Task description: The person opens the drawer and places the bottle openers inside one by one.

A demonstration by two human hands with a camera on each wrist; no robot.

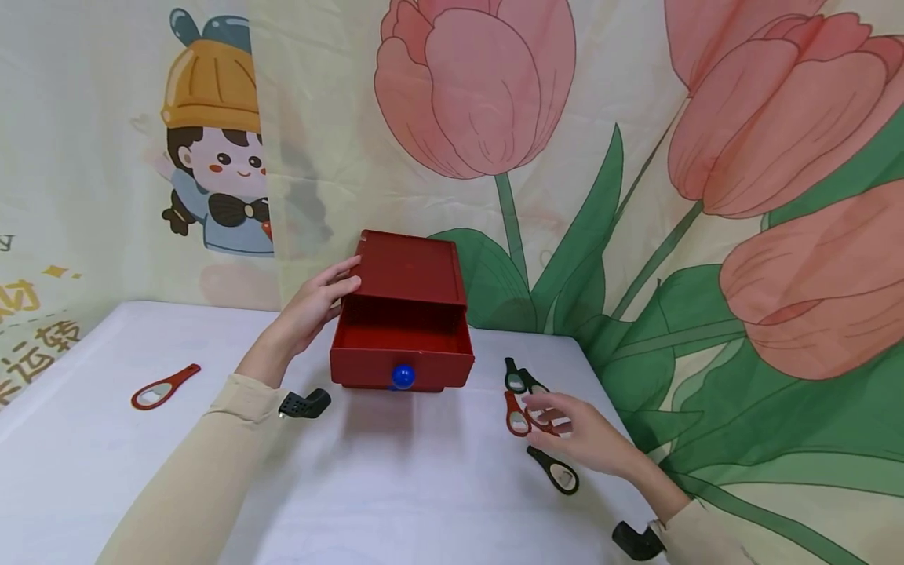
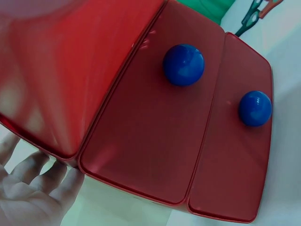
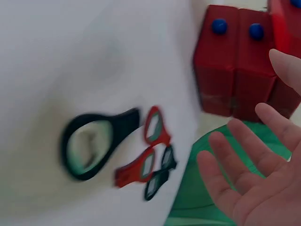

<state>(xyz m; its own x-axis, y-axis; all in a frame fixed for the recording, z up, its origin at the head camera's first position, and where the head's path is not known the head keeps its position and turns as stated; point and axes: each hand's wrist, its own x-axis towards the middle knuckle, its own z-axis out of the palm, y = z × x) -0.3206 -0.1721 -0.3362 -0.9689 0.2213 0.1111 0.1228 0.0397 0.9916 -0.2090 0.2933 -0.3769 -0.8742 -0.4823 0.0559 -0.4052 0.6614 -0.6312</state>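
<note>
A dark red drawer box [image 1: 410,267] with blue knobs stands on the white table. Its top drawer [image 1: 367,367] is pulled out, and nothing shows inside. In the left wrist view two lower drawers are closed. My left hand [image 1: 304,315] rests its fingers against the box's left side near the top. Over at the right, my right hand [image 1: 589,435] hovers beside several bottle openers, fingers spread and holding nothing. Among them are a red bottle opener [image 1: 511,402] and a black bottle opener [image 1: 542,457] nearest me; the hand partly hides others.
Another red bottle opener [image 1: 182,377] lies alone on the left of the table [image 1: 424,486]. A cloth [image 1: 318,118] printed with tulips hangs close behind the table and along its right side. Dark wrist cameras [image 1: 305,404] sit on both wrists.
</note>
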